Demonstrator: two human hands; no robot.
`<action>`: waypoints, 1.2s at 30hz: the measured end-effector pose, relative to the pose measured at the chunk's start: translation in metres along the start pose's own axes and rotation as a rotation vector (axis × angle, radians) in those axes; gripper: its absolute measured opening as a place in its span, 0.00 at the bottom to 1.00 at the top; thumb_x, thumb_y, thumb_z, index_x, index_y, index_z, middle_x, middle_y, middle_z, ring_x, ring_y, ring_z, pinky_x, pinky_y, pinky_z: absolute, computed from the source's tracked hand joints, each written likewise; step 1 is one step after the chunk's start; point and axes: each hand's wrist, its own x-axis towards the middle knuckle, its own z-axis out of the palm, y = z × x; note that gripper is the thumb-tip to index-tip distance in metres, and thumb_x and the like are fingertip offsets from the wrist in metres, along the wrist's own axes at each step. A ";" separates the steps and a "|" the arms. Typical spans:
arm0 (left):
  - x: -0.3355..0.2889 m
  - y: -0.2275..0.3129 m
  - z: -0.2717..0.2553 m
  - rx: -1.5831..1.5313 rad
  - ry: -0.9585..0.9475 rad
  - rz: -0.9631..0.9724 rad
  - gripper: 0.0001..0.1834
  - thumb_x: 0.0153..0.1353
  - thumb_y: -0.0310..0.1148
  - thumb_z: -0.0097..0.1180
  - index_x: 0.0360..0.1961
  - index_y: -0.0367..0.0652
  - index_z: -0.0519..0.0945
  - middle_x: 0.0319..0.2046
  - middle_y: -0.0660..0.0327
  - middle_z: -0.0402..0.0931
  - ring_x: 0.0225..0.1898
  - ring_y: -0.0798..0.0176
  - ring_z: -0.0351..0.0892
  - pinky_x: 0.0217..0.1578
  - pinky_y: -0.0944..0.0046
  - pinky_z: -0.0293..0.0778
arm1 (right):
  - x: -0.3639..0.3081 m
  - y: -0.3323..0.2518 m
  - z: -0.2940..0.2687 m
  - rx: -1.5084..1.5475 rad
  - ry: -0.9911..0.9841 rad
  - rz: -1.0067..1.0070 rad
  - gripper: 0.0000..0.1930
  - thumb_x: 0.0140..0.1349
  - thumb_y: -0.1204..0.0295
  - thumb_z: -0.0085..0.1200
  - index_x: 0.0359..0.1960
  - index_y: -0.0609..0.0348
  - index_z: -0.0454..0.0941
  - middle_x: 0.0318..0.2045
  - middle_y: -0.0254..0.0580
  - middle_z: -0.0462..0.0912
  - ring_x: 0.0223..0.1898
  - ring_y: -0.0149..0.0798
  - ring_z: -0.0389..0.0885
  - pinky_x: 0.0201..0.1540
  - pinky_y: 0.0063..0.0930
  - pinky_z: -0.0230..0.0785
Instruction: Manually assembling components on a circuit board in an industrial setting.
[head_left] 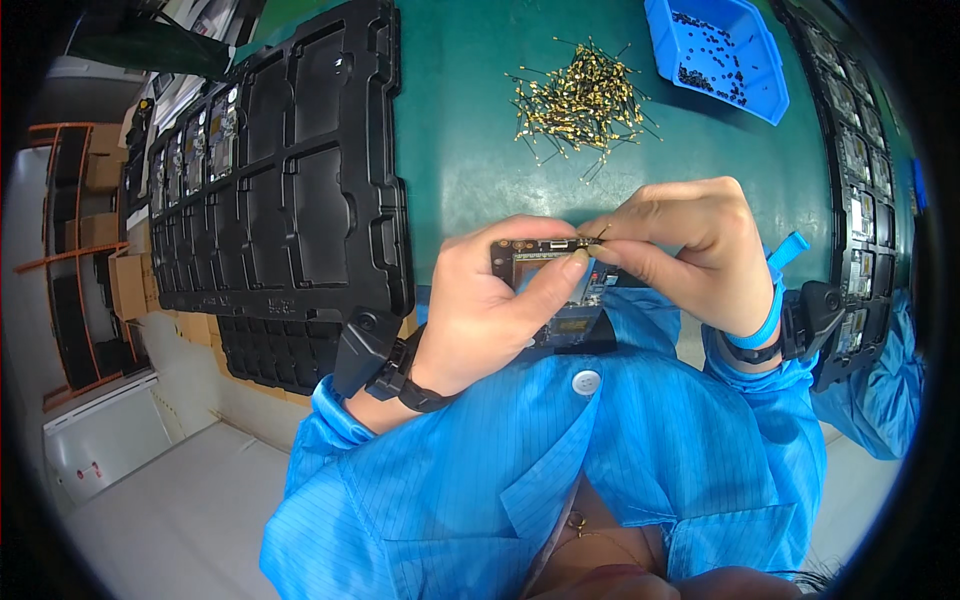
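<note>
Our green table (pixel 460 130) spreads ahead of our left hand (pixel 490 300); a black tray (pixel 262 205) lies to its left. A blue bin (pixel 755 65) sits beyond our right hand (pixel 690 235). Our left grips a circuit board (pixel 574 326); our right pinches a thin cable (pixel 604 231) at its far edge.

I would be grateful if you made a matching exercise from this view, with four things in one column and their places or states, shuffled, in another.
Things:
1. Circuit board
2. Gold-ended black cables
3. Blue bin
4. Large black tray on the left

Places or states:
A. Contains small black parts
B. Has boards in some pockets
C. Held in the left hand
D. Heaped loosely on the green tabletop

Right pairs: 1-C, 2-D, 3-A, 4-B.
</note>
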 end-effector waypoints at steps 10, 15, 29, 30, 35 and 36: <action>-0.001 0.004 -0.001 0.042 -0.010 -0.012 0.11 0.51 0.23 0.56 0.37 0.32 0.75 0.30 0.61 0.77 0.32 0.74 0.73 0.34 0.74 0.70 | -0.001 -0.001 0.000 -0.030 0.001 -0.009 0.05 0.45 0.78 0.57 0.26 0.62 0.80 0.18 0.43 0.75 0.19 0.41 0.74 0.20 0.27 0.65; -0.001 0.002 -0.003 0.087 -0.017 0.020 0.10 0.51 0.22 0.56 0.36 0.33 0.76 0.30 0.61 0.77 0.31 0.74 0.73 0.34 0.74 0.69 | -0.001 -0.002 0.000 -0.007 0.008 -0.028 0.05 0.45 0.77 0.57 0.27 0.61 0.80 0.18 0.43 0.74 0.18 0.41 0.74 0.20 0.27 0.64; 0.000 -0.004 -0.003 0.025 -0.008 0.071 0.10 0.50 0.25 0.58 0.35 0.34 0.76 0.26 0.62 0.76 0.28 0.76 0.72 0.29 0.75 0.69 | -0.001 -0.004 -0.001 -0.010 0.005 -0.030 0.06 0.45 0.78 0.57 0.27 0.61 0.80 0.18 0.43 0.75 0.18 0.42 0.74 0.20 0.28 0.64; -0.001 -0.005 -0.003 0.025 -0.016 0.077 0.10 0.51 0.25 0.58 0.35 0.34 0.76 0.26 0.63 0.76 0.28 0.76 0.72 0.29 0.75 0.69 | -0.001 -0.004 -0.001 -0.007 0.007 -0.029 0.06 0.45 0.78 0.57 0.27 0.61 0.80 0.18 0.43 0.75 0.18 0.42 0.74 0.20 0.28 0.64; -0.001 -0.002 -0.003 -0.005 -0.024 0.035 0.10 0.51 0.26 0.57 0.35 0.34 0.76 0.26 0.63 0.76 0.28 0.76 0.72 0.29 0.75 0.69 | 0.000 -0.006 -0.001 -0.009 -0.004 0.001 0.05 0.45 0.78 0.57 0.27 0.61 0.80 0.18 0.43 0.75 0.18 0.42 0.74 0.20 0.28 0.64; -0.001 -0.003 -0.003 -0.003 -0.026 0.039 0.10 0.51 0.26 0.57 0.35 0.34 0.76 0.26 0.63 0.76 0.28 0.76 0.72 0.29 0.75 0.69 | 0.000 -0.006 -0.001 -0.010 -0.001 -0.001 0.05 0.45 0.78 0.57 0.27 0.61 0.80 0.18 0.43 0.75 0.18 0.42 0.74 0.20 0.28 0.64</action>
